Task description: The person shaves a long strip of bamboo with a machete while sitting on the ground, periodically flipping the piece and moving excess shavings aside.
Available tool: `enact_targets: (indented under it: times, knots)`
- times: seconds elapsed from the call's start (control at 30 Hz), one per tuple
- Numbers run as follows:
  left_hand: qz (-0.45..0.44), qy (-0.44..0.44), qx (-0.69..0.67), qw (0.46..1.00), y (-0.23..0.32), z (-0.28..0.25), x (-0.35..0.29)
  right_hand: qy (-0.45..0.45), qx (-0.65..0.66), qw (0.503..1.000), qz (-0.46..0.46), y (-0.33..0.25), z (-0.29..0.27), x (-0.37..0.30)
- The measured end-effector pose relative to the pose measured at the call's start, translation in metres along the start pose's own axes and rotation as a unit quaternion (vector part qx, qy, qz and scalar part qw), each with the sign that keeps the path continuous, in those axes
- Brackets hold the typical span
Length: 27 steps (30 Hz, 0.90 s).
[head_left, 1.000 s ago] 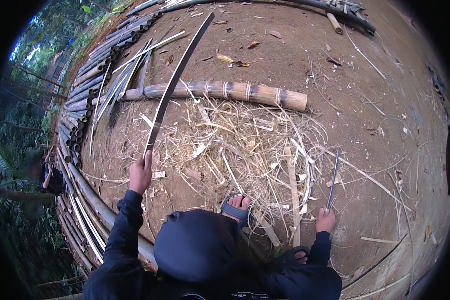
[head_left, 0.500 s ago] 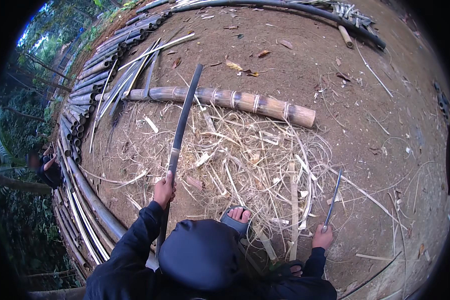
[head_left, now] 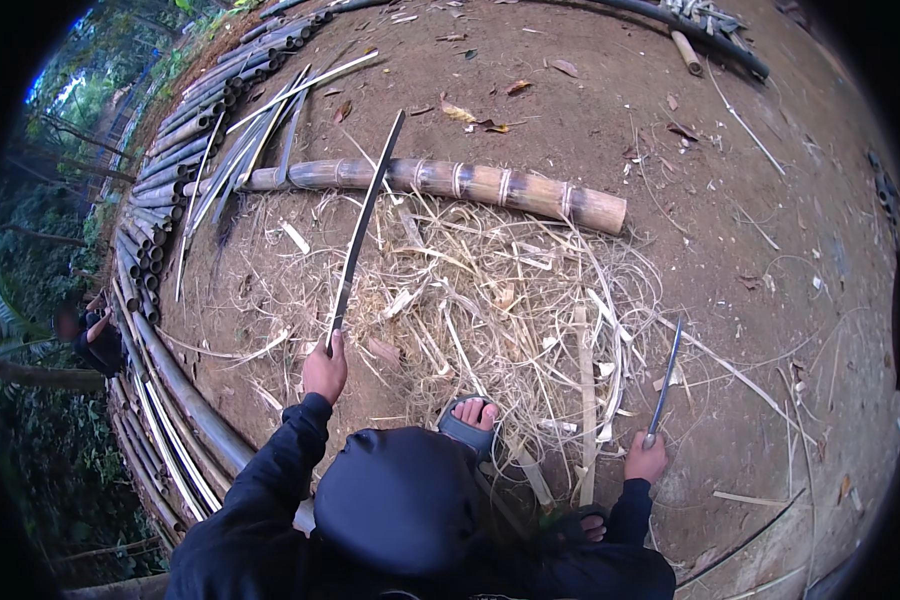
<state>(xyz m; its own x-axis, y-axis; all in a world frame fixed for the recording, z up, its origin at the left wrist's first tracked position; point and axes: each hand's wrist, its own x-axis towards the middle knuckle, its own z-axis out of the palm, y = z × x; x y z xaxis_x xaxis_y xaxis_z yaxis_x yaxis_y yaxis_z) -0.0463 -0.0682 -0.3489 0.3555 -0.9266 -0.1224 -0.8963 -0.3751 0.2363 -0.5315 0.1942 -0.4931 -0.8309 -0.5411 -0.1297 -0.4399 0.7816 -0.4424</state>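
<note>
My left hand [head_left: 325, 369] is closed around the near end of a long, dark split bamboo strip [head_left: 358, 238]. The strip slants up and away, and its far part passes over a thick bamboo pole [head_left: 480, 184] lying on the ground. At the right, my right hand [head_left: 646, 457] grips a knife [head_left: 666, 384] by its handle, with the narrow blade pointing away from me. Blade and strip are well apart. Pale bamboo shavings [head_left: 470, 290] lie heaped on the ground between my hands.
Stacked bamboo poles [head_left: 175, 150] line the left side, with split strips [head_left: 250, 145] lying beside them. Another person [head_left: 100, 338] is at the far left. My sandalled foot [head_left: 470, 423] rests at the near edge of the shavings. A dark pole [head_left: 660, 15] lies at the back.
The bamboo strip has turned and now looks narrower. Its near end, which reached below my left hand before, no longer shows there. Both hands are slightly farther forward in the picture.
</note>
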Motion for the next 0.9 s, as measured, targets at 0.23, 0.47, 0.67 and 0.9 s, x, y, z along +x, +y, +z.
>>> enact_targets:
  times: [0.23,0.47,0.67,0.9]
  knots:
    - [-0.004,-0.042,0.058,0.997,-0.012,-0.01,-0.01,0.003,-0.003,1.0,-0.007,0.004,0.005,-0.001]
    - [0.075,-0.015,0.055,0.996,-0.027,0.013,-0.018,-0.001,-0.006,1.0,0.009,0.008,0.008,0.0]
    - [0.124,-0.023,-0.024,0.992,-0.022,0.022,-0.029,0.002,-0.013,1.0,0.002,0.012,0.012,0.001]
    - [0.173,-0.033,-0.028,0.984,-0.028,0.018,-0.039,0.003,-0.032,0.999,-0.006,0.01,0.008,0.002]
